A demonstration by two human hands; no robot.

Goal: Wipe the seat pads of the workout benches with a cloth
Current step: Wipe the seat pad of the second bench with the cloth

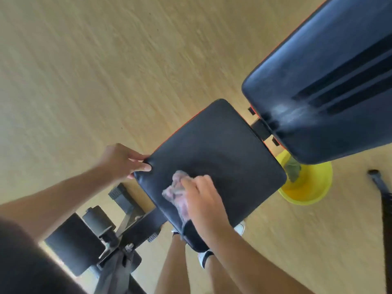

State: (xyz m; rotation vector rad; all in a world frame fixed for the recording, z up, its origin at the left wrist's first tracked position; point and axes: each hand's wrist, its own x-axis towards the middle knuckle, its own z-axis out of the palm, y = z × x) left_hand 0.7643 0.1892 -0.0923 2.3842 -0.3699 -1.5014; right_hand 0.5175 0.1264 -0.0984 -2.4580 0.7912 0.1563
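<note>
Foot rollers (pixel 74 242): nearest me, lower left, black padded cylinders on the bench frame; no cloth on them, and I take them to be outside the task.
Right hand (pixel 203 200): I have it fingers-down on the near half of the seat pad, closed over a bunched cloth and pressing it flat to the vinyl.
Cloth (pixel 177 192): pale, crumpled, sticking out past my fingertips toward the pad's left side; motion blur hides any finer detail.
Left hand (pixel 125 162): curled round the pad's left corner, thumb on top, fingers under the edge, holding nothing else. I judge it is steadying the pad.
Seat pad (pixel 218 149): black, square, 1 orange trim line along its far-left edge. The near part is under the cloth; the far half looks matt and I cannot tell whether it has been wiped.
Backrest pad (pixel 331 85): far right, raised, just beyond the seat pad across a hinge gap; a greyish smear near its lower end, not being touched.
Yellow bucket (pixel 307 187): on the floor under the backrest, something greenish inside.
Progress: wiping of 1 seat pad under way, roughly mid-pass by my estimate; its far half is left, and any other benches are out of view.
</note>
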